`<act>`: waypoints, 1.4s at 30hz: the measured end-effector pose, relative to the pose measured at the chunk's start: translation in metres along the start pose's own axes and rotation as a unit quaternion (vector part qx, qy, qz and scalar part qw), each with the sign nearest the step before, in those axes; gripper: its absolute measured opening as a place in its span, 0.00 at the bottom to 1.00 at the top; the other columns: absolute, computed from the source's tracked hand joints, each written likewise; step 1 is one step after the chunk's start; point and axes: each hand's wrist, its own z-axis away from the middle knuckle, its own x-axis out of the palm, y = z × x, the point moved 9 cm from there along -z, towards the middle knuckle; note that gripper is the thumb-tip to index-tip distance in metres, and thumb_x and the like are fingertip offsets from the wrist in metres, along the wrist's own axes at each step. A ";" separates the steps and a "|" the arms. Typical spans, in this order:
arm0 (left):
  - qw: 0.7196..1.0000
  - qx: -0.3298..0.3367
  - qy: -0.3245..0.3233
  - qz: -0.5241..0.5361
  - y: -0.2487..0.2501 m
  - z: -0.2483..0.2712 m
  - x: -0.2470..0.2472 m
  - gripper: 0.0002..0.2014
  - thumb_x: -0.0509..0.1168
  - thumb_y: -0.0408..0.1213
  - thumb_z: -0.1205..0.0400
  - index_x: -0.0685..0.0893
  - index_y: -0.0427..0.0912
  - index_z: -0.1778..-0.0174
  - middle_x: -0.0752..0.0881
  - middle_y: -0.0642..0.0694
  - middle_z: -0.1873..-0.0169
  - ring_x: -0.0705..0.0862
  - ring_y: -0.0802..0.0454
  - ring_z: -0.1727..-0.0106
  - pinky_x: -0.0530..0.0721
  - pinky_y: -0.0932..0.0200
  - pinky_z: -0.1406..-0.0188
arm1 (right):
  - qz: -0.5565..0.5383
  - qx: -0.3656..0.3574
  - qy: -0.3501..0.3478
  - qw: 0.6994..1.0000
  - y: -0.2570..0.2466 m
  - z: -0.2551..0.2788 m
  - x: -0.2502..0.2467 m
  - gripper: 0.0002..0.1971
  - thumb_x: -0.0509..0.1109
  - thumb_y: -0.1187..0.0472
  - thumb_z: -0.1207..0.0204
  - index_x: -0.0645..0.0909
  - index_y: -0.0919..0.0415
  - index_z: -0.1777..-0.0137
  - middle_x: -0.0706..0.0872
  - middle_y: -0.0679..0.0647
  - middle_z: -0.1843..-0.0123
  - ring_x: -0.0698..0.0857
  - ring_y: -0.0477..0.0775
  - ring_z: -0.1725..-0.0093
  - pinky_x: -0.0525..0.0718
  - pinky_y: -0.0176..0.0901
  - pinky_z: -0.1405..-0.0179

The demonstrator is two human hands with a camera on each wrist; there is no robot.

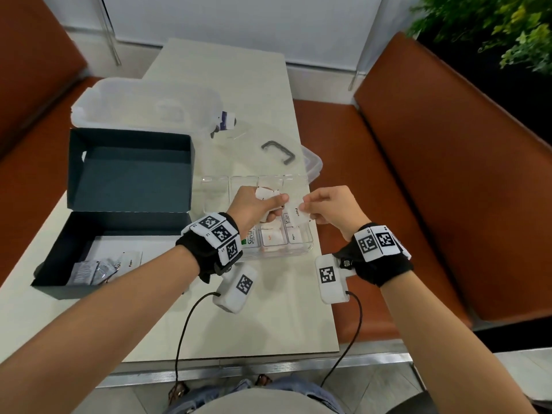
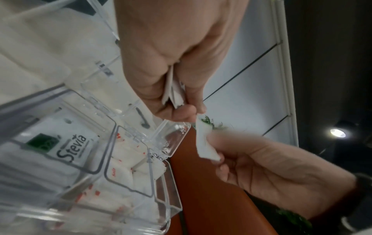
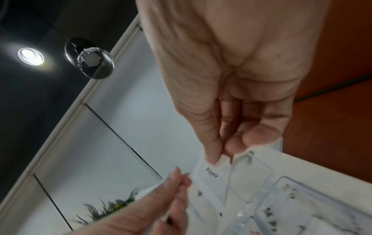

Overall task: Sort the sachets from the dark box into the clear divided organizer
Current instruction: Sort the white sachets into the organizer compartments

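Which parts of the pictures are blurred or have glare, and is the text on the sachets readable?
Head view: sharp in the middle, edges bent by the wide lens. Left wrist view: "Stevia" sachet readable, right hand motion-blurred, ceiling lamp glaring. Right wrist view: lamp glare, "Pepper" sachet just readable, organizer soft.

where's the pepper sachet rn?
In the head view, the pepper sachet is pinched by the right hand, held above the right side of the clear organizer, right beside the left hand.
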 end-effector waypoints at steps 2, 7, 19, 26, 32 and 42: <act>1.000 0.002 0.013 0.004 -0.002 -0.003 -0.006 0.07 0.76 0.34 0.24 0.87 0.36 0.63 0.84 0.44 0.74 0.78 0.52 0.75 0.78 0.65 0.77 | 0.049 0.018 0.031 0.998 0.012 -0.006 -0.006 0.05 0.80 0.63 0.32 0.88 0.57 0.59 0.88 0.52 0.63 0.83 0.47 0.66 0.82 0.38 0.63; 1.000 -0.010 0.024 0.006 -0.009 -0.004 -0.015 0.07 0.75 0.34 0.24 0.87 0.37 0.64 0.84 0.45 0.75 0.78 0.51 0.74 0.79 0.65 0.75 | 0.196 0.031 0.028 0.980 0.032 -0.008 0.013 0.08 0.77 0.63 0.31 0.82 0.54 0.55 0.84 0.55 0.52 0.82 0.49 0.60 0.79 0.39 0.63; 0.995 -0.085 0.018 0.052 -0.014 0.005 -0.016 0.12 0.67 0.40 0.16 0.86 0.33 0.56 0.83 0.41 0.70 0.78 0.55 0.78 0.79 0.68 0.78 | 0.372 0.017 0.041 0.927 0.035 -0.005 0.044 0.04 0.69 0.61 0.25 0.80 0.49 0.56 0.85 0.51 0.54 0.79 0.54 0.59 0.75 0.42 0.62; 0.963 -0.162 -0.027 0.212 -0.011 0.018 -0.007 0.15 0.54 0.35 0.13 0.82 0.29 0.50 0.87 0.33 0.59 0.85 0.46 0.64 0.84 0.64 0.73 | 0.460 -0.054 0.033 0.886 0.026 0.002 0.056 0.04 0.69 0.59 0.21 0.84 0.55 0.49 0.85 0.57 0.50 0.82 0.58 0.49 0.79 0.46 0.56; 0.946 -0.172 -0.056 0.269 -0.004 0.025 -0.002 0.12 0.53 0.30 0.14 0.80 0.27 0.47 0.85 0.30 0.51 0.89 0.42 0.58 0.89 0.59 0.68 | 0.478 -0.095 0.005 0.873 0.019 0.006 0.063 0.06 0.68 0.65 0.21 0.87 0.60 0.50 0.85 0.56 0.47 0.83 0.58 0.48 0.83 0.48 0.49; 0.977 -0.112 -0.018 0.181 0.002 0.023 -0.006 0.08 0.59 0.19 0.17 0.83 0.29 0.48 0.86 0.33 0.53 0.88 0.37 0.53 0.91 0.51 0.61 | 0.171 -0.143 0.141 0.965 -0.035 0.024 0.011 0.07 0.69 0.56 0.22 0.85 0.57 0.55 0.78 0.43 0.72 0.75 0.38 0.75 0.69 0.23 0.75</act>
